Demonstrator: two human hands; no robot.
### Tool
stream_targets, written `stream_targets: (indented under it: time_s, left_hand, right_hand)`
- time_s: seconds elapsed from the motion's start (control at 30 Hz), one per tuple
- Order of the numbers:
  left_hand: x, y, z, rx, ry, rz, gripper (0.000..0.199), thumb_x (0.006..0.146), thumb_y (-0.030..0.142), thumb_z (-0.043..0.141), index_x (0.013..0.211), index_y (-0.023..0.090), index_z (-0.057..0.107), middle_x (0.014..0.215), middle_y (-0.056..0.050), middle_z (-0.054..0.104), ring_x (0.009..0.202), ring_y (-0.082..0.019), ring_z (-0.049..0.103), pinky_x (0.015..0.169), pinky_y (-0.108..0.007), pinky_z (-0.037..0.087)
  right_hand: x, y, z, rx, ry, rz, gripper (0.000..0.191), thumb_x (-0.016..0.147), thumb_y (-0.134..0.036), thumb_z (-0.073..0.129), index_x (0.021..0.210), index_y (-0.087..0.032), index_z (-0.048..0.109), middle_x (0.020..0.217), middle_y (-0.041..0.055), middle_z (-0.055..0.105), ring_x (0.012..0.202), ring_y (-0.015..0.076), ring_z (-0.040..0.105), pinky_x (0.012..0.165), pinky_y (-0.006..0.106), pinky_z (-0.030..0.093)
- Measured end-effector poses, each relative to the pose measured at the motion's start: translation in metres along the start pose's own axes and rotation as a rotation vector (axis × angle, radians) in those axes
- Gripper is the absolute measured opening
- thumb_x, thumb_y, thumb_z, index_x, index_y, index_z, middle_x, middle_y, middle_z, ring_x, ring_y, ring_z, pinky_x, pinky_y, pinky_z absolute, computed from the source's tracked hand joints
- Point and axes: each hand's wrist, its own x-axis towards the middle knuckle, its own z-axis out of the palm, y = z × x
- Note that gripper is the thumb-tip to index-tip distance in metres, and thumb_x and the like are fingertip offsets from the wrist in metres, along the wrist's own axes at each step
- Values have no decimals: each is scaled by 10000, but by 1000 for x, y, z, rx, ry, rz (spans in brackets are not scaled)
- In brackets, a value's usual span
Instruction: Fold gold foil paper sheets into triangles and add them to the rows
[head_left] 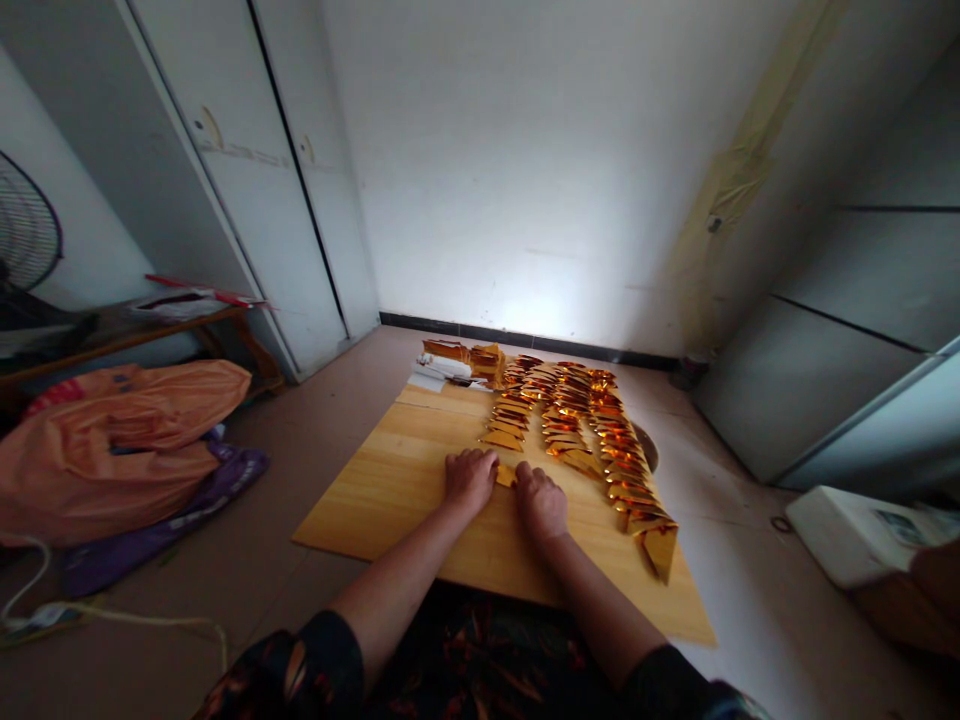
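Observation:
Between my two hands is a small piece of gold foil paper, lying on or just above the wooden board. My left hand closes on its left end, and my right hand grips the right end. The fingertips partly cover the paper. Just beyond my hands, rows of folded gold foil pieces stretch toward the far edge. One long row runs down the board's right side, ending in a larger pointed piece.
A stack of flat gold paper and a white wrapper lie at the board's far left corner. Orange cloth or plastic and a purple bag are heaped on the left floor. At right stand a grey cabinet and a white box.

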Motion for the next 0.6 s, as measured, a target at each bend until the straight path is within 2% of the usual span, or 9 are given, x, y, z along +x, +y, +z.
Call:
stream_targets:
  time_s: [0.13,0.33,0.5,0.6]
  left_hand:
    - [0,-2,0,-7,10,25,111,864,243,538,927,264,627,900,-17,687,924,-210,585,770,-338,338]
    - [-1,-7,2,-15,32,61,121,871,249,535,898,273,651,931,-27,646,969,-225,546,788,-355,331]
    - [-2,-8,0,-47,4,62,133,875,267,534,893,258,666,975,-40,647,1011,-230,530,838,-380,326]
    - [-3,-11,-3,-63,-7,107,149,870,242,531,869,242,679,968,-47,666,1010,-221,537,864,-385,316]
  right_hand:
    - [-2,1,-3,35,7,-10,152,944,-177,439,954,-201,588,875,53,629,747,146,623,589,229,366]
    - [-6,9,-6,106,36,-4,152,936,-206,483,913,-198,634,938,60,625,874,166,585,649,238,376]
    - [-9,18,-5,179,27,-7,181,936,-201,480,895,-195,656,944,54,627,916,161,564,707,228,371]
    - [-6,24,-6,215,13,-48,193,933,-203,481,896,-197,671,942,53,630,936,155,558,735,217,369]
